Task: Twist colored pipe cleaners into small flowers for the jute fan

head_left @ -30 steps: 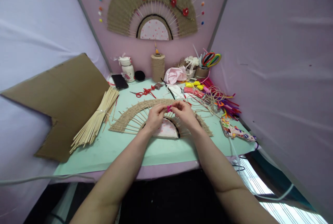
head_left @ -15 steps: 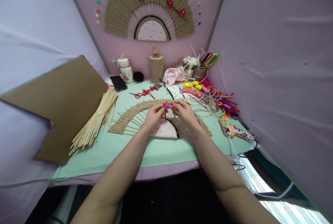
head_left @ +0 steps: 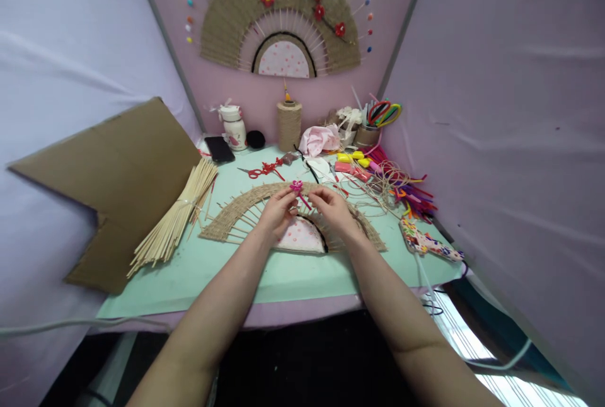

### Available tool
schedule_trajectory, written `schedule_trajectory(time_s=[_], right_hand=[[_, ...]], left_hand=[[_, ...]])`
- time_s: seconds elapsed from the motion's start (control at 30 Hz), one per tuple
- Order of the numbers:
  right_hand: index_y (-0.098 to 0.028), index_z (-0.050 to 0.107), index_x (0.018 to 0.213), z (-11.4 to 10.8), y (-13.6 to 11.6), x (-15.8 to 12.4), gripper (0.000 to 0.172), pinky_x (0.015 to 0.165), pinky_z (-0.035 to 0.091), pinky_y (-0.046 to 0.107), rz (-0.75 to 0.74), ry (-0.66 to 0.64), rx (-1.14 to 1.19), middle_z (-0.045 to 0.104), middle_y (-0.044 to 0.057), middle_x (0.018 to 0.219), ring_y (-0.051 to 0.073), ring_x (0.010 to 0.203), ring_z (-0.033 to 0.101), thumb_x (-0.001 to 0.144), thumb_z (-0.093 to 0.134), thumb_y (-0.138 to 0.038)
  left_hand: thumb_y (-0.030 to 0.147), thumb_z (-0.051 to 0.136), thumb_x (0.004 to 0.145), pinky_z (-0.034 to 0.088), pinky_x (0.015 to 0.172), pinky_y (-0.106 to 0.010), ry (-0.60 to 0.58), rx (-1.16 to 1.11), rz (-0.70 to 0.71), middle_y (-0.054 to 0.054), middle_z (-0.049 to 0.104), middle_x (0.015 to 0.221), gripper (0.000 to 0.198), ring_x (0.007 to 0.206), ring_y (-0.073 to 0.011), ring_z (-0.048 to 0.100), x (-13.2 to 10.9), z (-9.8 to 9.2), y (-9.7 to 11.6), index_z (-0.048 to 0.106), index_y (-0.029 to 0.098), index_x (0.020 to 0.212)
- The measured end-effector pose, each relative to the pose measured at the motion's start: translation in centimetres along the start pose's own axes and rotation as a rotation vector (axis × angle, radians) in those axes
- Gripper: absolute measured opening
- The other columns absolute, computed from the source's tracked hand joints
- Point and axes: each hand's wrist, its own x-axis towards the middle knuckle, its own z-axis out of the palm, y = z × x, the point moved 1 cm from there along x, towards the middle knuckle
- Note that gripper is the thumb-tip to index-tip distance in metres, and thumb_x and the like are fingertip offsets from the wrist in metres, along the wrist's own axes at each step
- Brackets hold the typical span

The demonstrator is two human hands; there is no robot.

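Note:
A half-woven jute fan [head_left: 235,210] with bare stick ribs and a pink spotted centre [head_left: 302,238] lies flat on the mint-green table [head_left: 222,268]. Both my hands hover over its middle. My left hand [head_left: 276,213] pinches a small pink pipe-cleaner flower [head_left: 297,187] with its thumb and fingers. My right hand [head_left: 334,208] has its fingers closed on the flower's pink stem [head_left: 305,201], just right of the bloom. The two hands nearly touch.
A bundle of bamboo sticks [head_left: 177,217] and a cardboard sheet [head_left: 113,174] lie at the left. Red scissors [head_left: 259,171], a twine spool [head_left: 288,123], a phone [head_left: 220,149], loose pipe cleaners [head_left: 406,189] and a patterned glue gun [head_left: 425,243] crowd the back and right. A finished fan [head_left: 283,13] hangs on the wall.
The pink flower now stands higher and a little left, above my left fingertips. My hands have turned it between them; the camera view shifted slightly.

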Motion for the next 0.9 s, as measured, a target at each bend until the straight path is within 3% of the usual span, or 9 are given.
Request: schedule_trajectory(time_s=[0.2,0.37,0.57,0.77,0.9], right_hand=[[-0.021,0.059,0.096,-0.1,-0.7,-0.6,0.020,0.068,0.045,0.028,-0.293,0.102,-0.145,0.060,0.003,0.090,0.015,0.077,0.055,0.079,0.063,-0.032],[-0.022,0.063,0.089,-0.1,-1.2,-0.9,0.008,0.071,0.046,0.030,-0.529,0.099,-0.302,0.058,0.005,0.093,0.017,0.087,0.055,0.085,0.057,-0.026],[-0.023,0.064,0.088,-0.4,-1.2,-0.9,0.012,0.077,0.045,0.034,-0.518,0.118,-0.386,0.058,0.006,0.089,0.019,0.087,0.055,0.088,0.052,-0.026],[-0.021,0.062,0.086,-0.4,-1.3,-0.9,0.014,0.079,0.043,0.036,-0.534,0.108,-0.478,0.057,0.007,0.086,0.021,0.087,0.053,0.088,0.049,-0.024],[-0.021,0.061,0.085,-0.4,-1.7,-1.1,0.012,0.078,0.043,0.034,-0.546,0.108,-0.449,0.056,0.006,0.087,0.020,0.087,0.053,0.088,0.050,-0.025]], left_hand=[[0.017,0.080,0.057,0.028,0.044,-0.015,-0.067,-0.021,-0.034,-0.001,0.059,0.069,0.024,0.055,-0.0039,0.044,-0.4,0.4,-0.1,0.068,0.013,0.077],[0.019,0.080,0.057,0.031,0.048,-0.017,-0.114,0.019,-0.044,0.000,0.059,0.068,0.024,0.056,-0.0048,0.046,-0.8,0.7,-0.3,0.068,0.013,0.076],[0.026,0.078,0.059,0.032,0.052,-0.020,-0.164,0.183,0.065,0.000,0.060,0.068,0.023,0.056,-0.0054,0.043,-0.4,0.3,-1.0,0.070,0.015,0.078],[0.034,0.075,0.062,0.037,0.062,-0.024,-0.130,0.454,0.273,-0.002,0.066,0.074,0.026,0.065,-0.0107,0.050,-0.2,0.1,-1.1,0.073,0.016,0.081],[0.037,0.073,0.064,0.037,0.060,-0.023,-0.112,0.507,0.316,-0.002,0.065,0.071,0.027,0.063,-0.0109,0.049,-0.4,0.2,-0.8,0.073,0.016,0.081]])
